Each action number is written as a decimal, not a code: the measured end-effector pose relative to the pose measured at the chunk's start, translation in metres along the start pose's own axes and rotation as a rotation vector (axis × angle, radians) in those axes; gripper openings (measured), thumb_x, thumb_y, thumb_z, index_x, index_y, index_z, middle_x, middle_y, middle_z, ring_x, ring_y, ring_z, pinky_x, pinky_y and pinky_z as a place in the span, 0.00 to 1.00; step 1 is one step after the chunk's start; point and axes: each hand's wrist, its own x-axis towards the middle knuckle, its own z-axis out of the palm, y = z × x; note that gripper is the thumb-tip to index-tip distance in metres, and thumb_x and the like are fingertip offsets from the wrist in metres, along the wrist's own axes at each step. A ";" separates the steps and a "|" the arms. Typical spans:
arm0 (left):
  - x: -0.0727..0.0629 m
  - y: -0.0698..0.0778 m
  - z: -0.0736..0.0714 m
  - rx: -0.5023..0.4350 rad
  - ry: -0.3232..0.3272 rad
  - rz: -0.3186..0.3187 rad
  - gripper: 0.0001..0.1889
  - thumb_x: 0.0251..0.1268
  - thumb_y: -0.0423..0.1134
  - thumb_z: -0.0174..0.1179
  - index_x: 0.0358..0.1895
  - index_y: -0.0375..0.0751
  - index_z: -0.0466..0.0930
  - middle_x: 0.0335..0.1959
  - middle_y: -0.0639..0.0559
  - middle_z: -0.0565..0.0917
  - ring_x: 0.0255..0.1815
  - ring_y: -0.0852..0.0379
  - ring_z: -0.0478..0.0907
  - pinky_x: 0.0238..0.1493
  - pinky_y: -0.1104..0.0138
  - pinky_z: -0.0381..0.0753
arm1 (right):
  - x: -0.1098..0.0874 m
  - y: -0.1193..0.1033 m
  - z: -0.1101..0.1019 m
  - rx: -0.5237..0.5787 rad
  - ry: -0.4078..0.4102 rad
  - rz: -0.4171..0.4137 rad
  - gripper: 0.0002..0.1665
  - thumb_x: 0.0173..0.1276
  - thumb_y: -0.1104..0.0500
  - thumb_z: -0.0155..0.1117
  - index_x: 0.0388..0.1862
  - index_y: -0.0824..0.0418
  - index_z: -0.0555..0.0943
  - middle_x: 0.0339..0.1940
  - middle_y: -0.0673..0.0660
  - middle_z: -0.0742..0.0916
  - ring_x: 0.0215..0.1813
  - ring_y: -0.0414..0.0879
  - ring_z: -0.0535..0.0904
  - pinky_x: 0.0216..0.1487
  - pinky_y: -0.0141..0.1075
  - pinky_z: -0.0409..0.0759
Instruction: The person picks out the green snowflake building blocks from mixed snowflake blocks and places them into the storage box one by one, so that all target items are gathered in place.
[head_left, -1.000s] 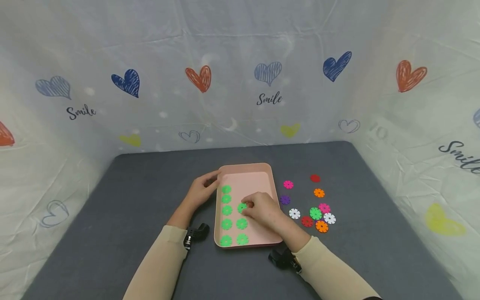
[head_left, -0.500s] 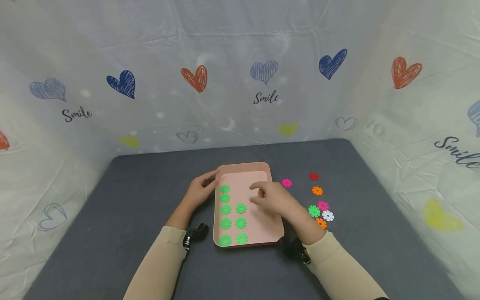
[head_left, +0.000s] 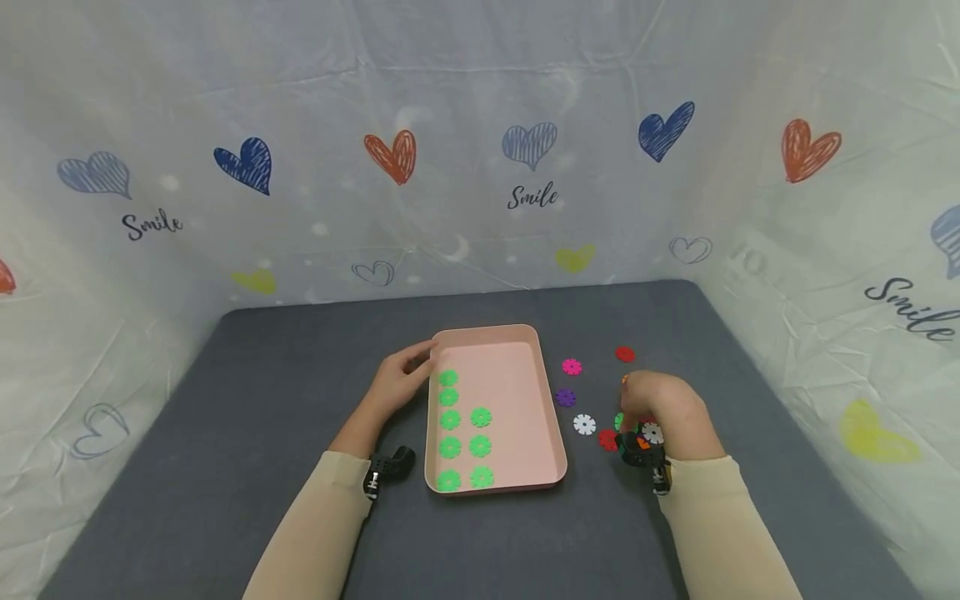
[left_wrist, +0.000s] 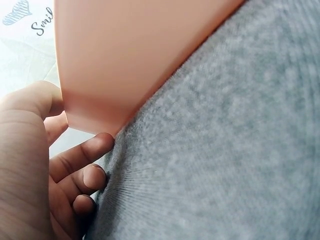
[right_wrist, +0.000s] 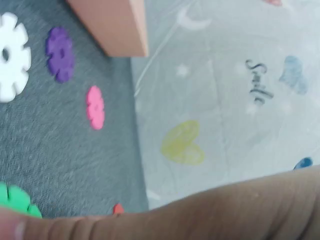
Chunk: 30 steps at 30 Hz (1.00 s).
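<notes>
A pink tray (head_left: 517,450) holds two columns of notched green interlocking discs (head_left: 449,447), longer on the left. My left hand (head_left: 397,383) touches the tray's far left corner with thumb and index finger. In the left wrist view its fingertips (left_wrist: 102,144) lie at the foot of the outer wall. My right hand (head_left: 667,408) bends down over the loose discs right of the tray. Its thumb (right_wrist: 11,226) overlaps the edge of a loose green disc (right_wrist: 17,197) in the right wrist view. I cannot tell whether it pinches this disc; the other fingertips are hidden.
Right of the tray lie a pink disc (head_left: 572,367), a purple disc (head_left: 566,397), a white disc (head_left: 584,425) and red discs (head_left: 625,354). More discs are partly covered by my right hand. A printed cloth (head_left: 450,225) hangs behind the grey table (head_left: 322,350).
My right hand has let go of the last green disc in the tray's second column, lifted away, and moved right over the loose discs. The left hand stays at the tray.
</notes>
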 end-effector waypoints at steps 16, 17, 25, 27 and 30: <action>0.000 0.000 0.001 0.002 -0.002 -0.044 0.23 0.78 0.44 0.60 0.73 0.50 0.76 0.56 0.41 0.84 0.43 0.47 0.82 0.42 0.55 0.78 | 0.014 0.021 -0.004 0.326 0.146 -0.099 0.16 0.63 0.61 0.76 0.20 0.59 0.79 0.19 0.50 0.77 0.23 0.43 0.69 0.29 0.39 0.69; 0.000 0.000 0.001 0.004 -0.001 -0.046 0.23 0.78 0.43 0.60 0.73 0.50 0.76 0.56 0.41 0.84 0.43 0.47 0.82 0.42 0.55 0.78 | 0.013 0.021 -0.005 0.351 0.151 -0.123 0.17 0.64 0.61 0.75 0.19 0.60 0.78 0.18 0.50 0.77 0.23 0.43 0.68 0.28 0.39 0.68; 0.001 0.000 0.000 0.002 0.000 -0.034 0.23 0.78 0.43 0.60 0.72 0.49 0.76 0.56 0.40 0.84 0.44 0.46 0.82 0.43 0.54 0.79 | 0.006 0.002 -0.021 0.592 0.203 -0.294 0.09 0.70 0.61 0.70 0.39 0.68 0.83 0.27 0.56 0.85 0.31 0.56 0.84 0.36 0.46 0.83; 0.000 0.001 -0.001 0.000 -0.003 -0.033 0.23 0.78 0.43 0.60 0.72 0.49 0.76 0.56 0.40 0.84 0.45 0.46 0.82 0.43 0.54 0.79 | 0.007 -0.009 -0.023 0.647 0.208 -0.333 0.14 0.71 0.62 0.69 0.50 0.69 0.83 0.36 0.60 0.88 0.39 0.60 0.87 0.44 0.50 0.85; 0.000 0.002 0.000 -0.010 -0.005 -0.033 0.23 0.77 0.42 0.60 0.72 0.49 0.76 0.56 0.40 0.84 0.44 0.46 0.82 0.42 0.54 0.79 | 0.011 -0.027 -0.023 0.697 0.210 -0.385 0.21 0.75 0.62 0.65 0.63 0.69 0.81 0.47 0.62 0.89 0.47 0.62 0.87 0.51 0.51 0.83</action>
